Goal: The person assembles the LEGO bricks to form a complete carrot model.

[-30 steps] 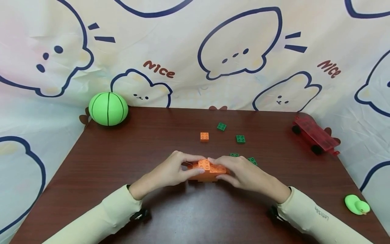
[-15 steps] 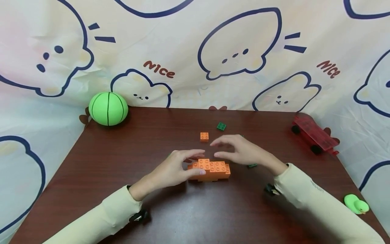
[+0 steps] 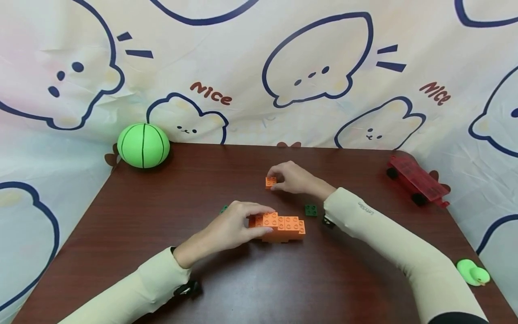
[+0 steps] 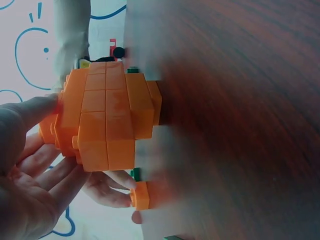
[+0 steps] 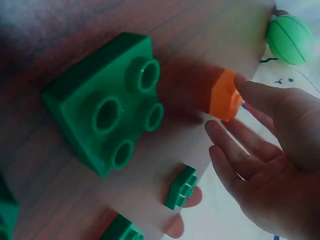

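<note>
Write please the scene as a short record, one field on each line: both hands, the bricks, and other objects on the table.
Left hand: holds the stepped orange build
Right hand: thumb and fingers around the small orange brick
Green bricks: loose, some partly hidden in head view
Far left corner: green ball
Far right: red wheeled toy
Right edge: green toy duck

A green ball (image 3: 143,146) sits left, a red car (image 3: 419,178) and green duck (image 3: 471,272) right.

head looks down while nearer wrist views share one orange brick (image 4: 142,196).
</note>
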